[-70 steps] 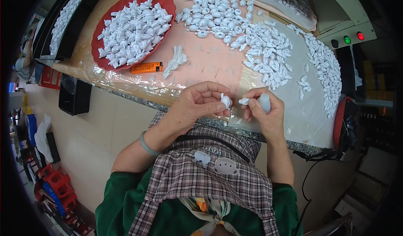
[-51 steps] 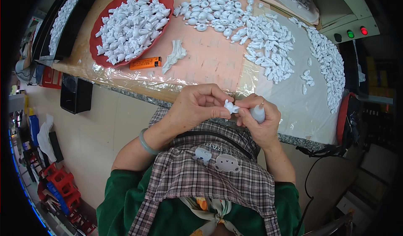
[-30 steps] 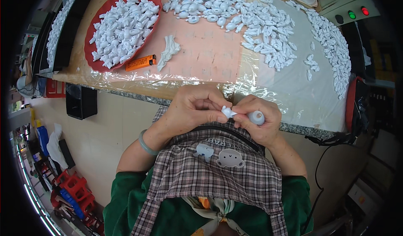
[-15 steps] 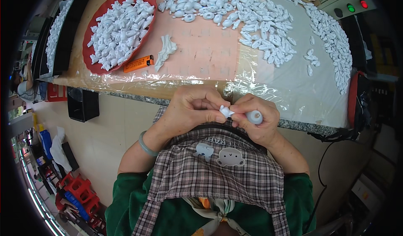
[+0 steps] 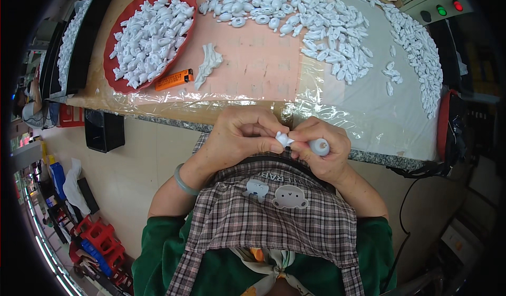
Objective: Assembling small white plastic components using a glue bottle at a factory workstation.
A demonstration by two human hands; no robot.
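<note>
In front of the table's near edge, my left hand (image 5: 236,138) pinches a small white plastic animal figure (image 5: 283,139) between thumb and fingers. My right hand (image 5: 332,151) meets it from the other side, with thumb and forefinger tips closed at the figure's right end. Tucked in the palm of that same hand is a small pale bottle (image 5: 319,147), its rounded end toward me; the rest of it is hidden by the fingers. Whether the right fingertips pinch a separate small part is too small to tell.
On the table stands a red scalloped tray (image 5: 112,66) heaped with white figures. An orange lighter (image 5: 174,80) and a crumpled white cloth (image 5: 209,65) lie beside it. Piles of white oval parts (image 5: 258,3) and slender white parts (image 5: 337,37) spread across the back, with more parts (image 5: 419,53) at right.
</note>
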